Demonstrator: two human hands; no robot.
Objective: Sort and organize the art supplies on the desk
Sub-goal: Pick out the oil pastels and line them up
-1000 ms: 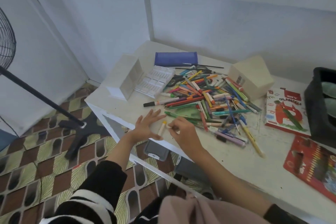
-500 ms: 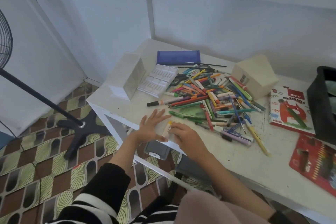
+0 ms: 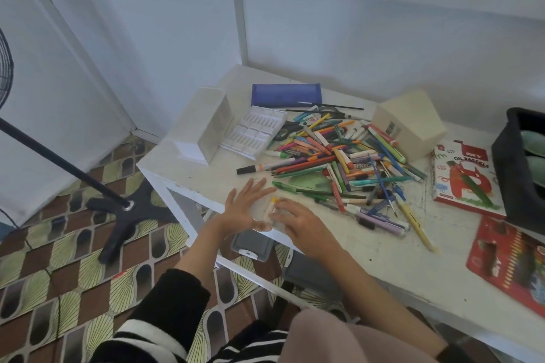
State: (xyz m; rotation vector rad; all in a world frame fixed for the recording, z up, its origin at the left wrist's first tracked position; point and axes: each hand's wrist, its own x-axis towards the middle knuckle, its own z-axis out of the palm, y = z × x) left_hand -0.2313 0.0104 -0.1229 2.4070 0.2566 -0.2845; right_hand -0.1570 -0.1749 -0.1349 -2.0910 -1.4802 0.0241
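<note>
Nearest the camera, the left hand [image 3: 246,209] lies flat on the white desk [image 3: 368,259] close to its front edge. It is released, fingers straight and fanned out, holding nothing, the thumb reaching across toward the other hand. Right beside it is the right hand [image 3: 300,222], knuckles up and fingers curled, the tips closing on a short cream crayon with a yellow tip [image 3: 270,207]. The crayon sits between the two hands, low against the desk with its yellow end pointing away from the person; the blur hides exactly how the fingertips pinch it.

Just past the fingers lies a green pen [image 3: 290,186], and a little further a marker with a black cap [image 3: 256,168]. Then comes the big heap of pens, markers and crayons [image 3: 339,162], all colours, crossing every which way mid-desk. Out to the right are a red coloured-pencil box [image 3: 513,262] and an oil pastels box [image 3: 463,177], which lies flat beside a black container [image 3: 507,162].

Further back, a white moulded tray [image 3: 255,132] touches a white box [image 3: 203,124] standing on its left, with a cream box [image 3: 410,127] at the heap's far right — and furthest back, near the wall, a blue pencil case [image 3: 284,95].
</note>
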